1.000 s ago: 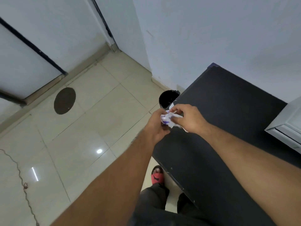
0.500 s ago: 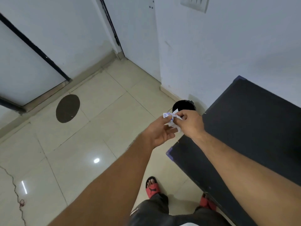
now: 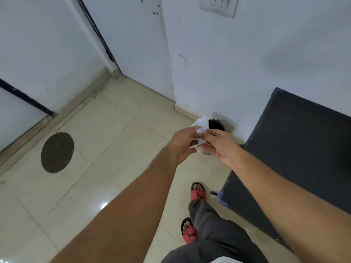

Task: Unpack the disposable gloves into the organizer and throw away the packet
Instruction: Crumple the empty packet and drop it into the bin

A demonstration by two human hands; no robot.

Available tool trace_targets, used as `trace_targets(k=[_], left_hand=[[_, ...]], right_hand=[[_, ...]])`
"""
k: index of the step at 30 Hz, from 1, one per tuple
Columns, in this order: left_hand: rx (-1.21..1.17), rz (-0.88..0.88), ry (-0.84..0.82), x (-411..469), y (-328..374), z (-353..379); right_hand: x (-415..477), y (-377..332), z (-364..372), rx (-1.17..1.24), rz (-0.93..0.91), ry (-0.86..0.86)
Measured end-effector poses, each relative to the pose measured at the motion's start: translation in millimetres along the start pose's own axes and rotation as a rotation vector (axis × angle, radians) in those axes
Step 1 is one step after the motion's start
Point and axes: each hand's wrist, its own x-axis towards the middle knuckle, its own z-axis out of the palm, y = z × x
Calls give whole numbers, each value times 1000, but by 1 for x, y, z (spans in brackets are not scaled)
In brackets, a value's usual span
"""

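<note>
The crumpled white packet (image 3: 201,124) with blue print sits pinched between both my hands, held in the air in front of a small black bin (image 3: 216,124). My left hand (image 3: 183,144) grips it from the left, my right hand (image 3: 218,145) from the right, and fingers cover much of the packet. The bin stands on the floor against the white wall, just left of the black table (image 3: 303,149). The organizer and the gloves are out of view.
Cream floor tiles stretch to the left, with a dark round mat (image 3: 57,152) on them. A white door with a dark frame (image 3: 98,35) is at the back. My feet in red sandals (image 3: 198,193) stand beside the table's corner.
I have stepped left, away from the table, and the view has swung toward the floor and bin. Both hands still hold the packet, now nearer the bin's mouth.
</note>
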Motion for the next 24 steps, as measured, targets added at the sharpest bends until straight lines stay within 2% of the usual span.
trace_targets(k=[4, 8, 14, 19, 24], left_hand=[[211, -39, 2, 29, 29, -5], [577, 176, 124, 73, 49, -18], [714, 304, 217, 123, 57, -10], [803, 239, 125, 174, 52, 6], [951, 176, -44, 237, 38, 17]], right_hand=[[37, -9, 2, 76, 1, -13], [80, -30, 16, 143, 51, -10], [127, -39, 11, 9, 34, 133], [157, -39, -7, -100, 28, 264], [202, -13, -44, -323, 48, 508]])
